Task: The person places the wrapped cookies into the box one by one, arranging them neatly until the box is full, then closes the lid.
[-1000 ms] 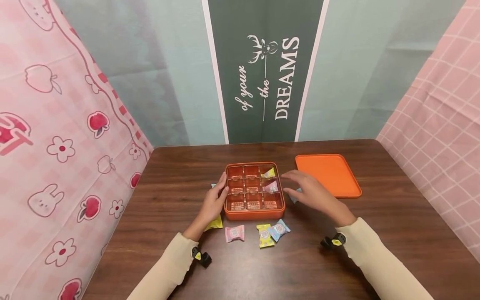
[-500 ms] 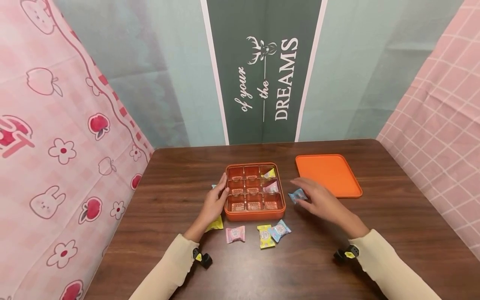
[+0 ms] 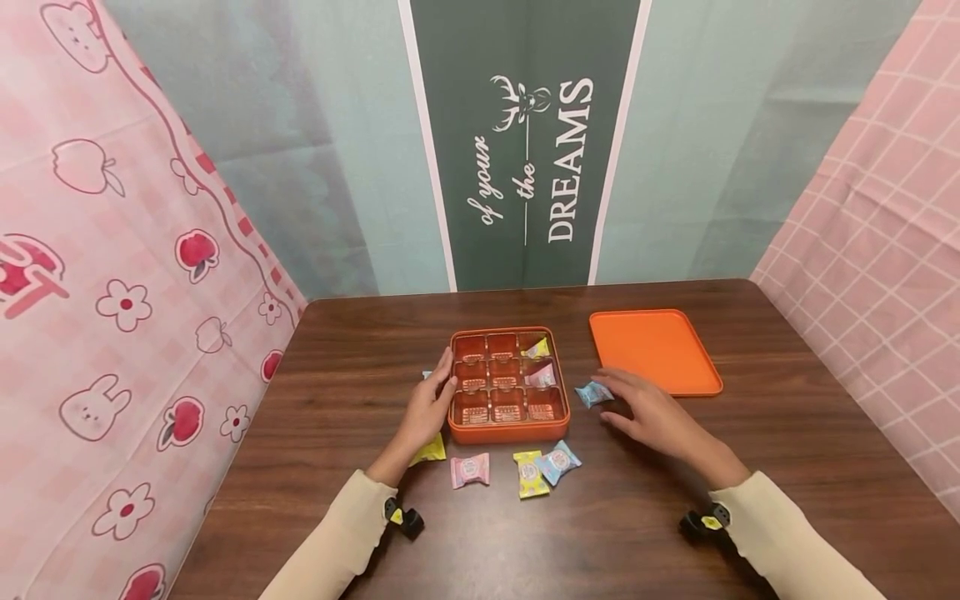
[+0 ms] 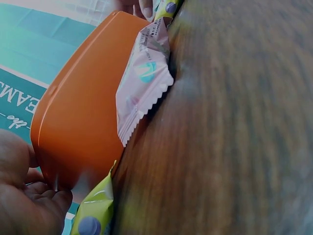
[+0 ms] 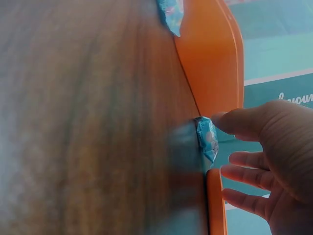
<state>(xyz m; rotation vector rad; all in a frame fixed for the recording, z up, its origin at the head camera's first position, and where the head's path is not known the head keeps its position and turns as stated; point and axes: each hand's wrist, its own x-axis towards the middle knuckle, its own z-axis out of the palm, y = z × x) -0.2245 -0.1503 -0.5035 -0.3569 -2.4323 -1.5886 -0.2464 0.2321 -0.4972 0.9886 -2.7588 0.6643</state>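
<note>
An orange box (image 3: 510, 432) with a clear divided tray stands mid-table. In its right column, a yellow wrapped candy (image 3: 537, 348) occupies the far compartment and a pink wrapped candy (image 3: 542, 377) the middle one. My left hand (image 3: 426, 410) rests along the box's left side, fingers extended against the wall. Right of the box lies a blue wrapped candy (image 3: 591, 394). Close beside it is my right hand (image 3: 651, 415), thumb and fingers spread around its near end. The right wrist view shows the thumb tip right by this blue candy (image 5: 208, 138), fingers apart from it.
In front of the box lie a pink candy (image 3: 470, 470), a yellow candy (image 3: 531, 475) and an overlapping blue candy (image 3: 559, 462). Another yellow candy (image 3: 430, 448) shows beside the left wrist. An orange lid (image 3: 660, 346) lies at the back right. Fabric hangs around the table.
My right hand has drawn back from the box's right edge, rightward and nearer, over to the blue candy, which now shows more fully. The left hand stays against the box.
</note>
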